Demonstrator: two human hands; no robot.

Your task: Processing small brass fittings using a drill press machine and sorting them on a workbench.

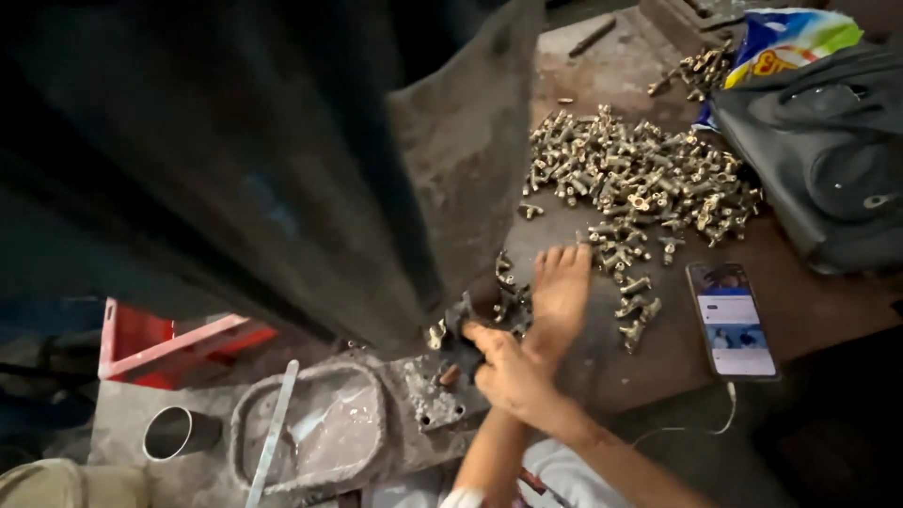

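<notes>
The left hand (503,372) has its fingers clenched around a small dark metal part (461,339) at the near foot of the big machine (282,188). The right hand (560,296) lies flat, fingers released, on the counter (809,301) among brass fittings (640,183). A phone (732,320) lies to the right.

At the foot of a dark press machine (310,179), the left hand (513,376) grips a black fixture (463,341) while the right hand (560,292) lies flat beside it. Beyond the machine, brass fittings (640,179) heap the worktop (809,310), a phone (733,320) nearby.
</notes>
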